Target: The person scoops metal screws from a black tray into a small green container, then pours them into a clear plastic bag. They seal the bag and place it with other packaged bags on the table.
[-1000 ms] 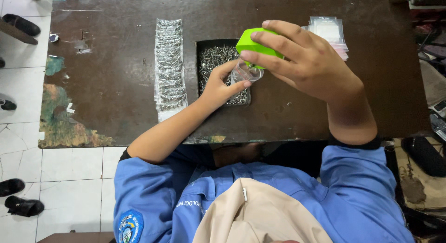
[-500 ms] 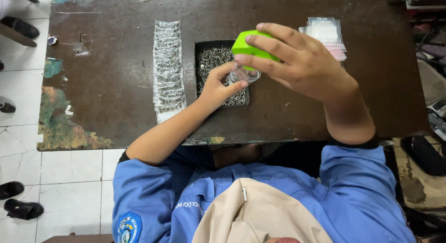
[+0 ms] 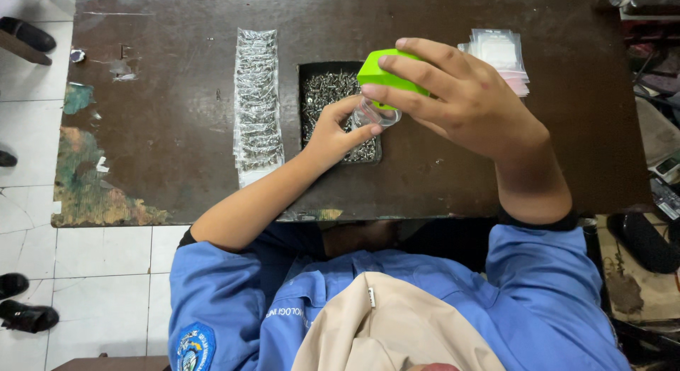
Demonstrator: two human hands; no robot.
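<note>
Over the black tray of screws near the desk's far edge, the right hand grips a green scoop; the left hand pinches a small clear bag beneath it.

So there's this worn dark brown table with paint scraped off along its left edge, and sitting right on it are a long row of clear little plastic bags, a black rectangular tray of small metal screws, and a stack of empty clear zip bags off to the right.
</note>
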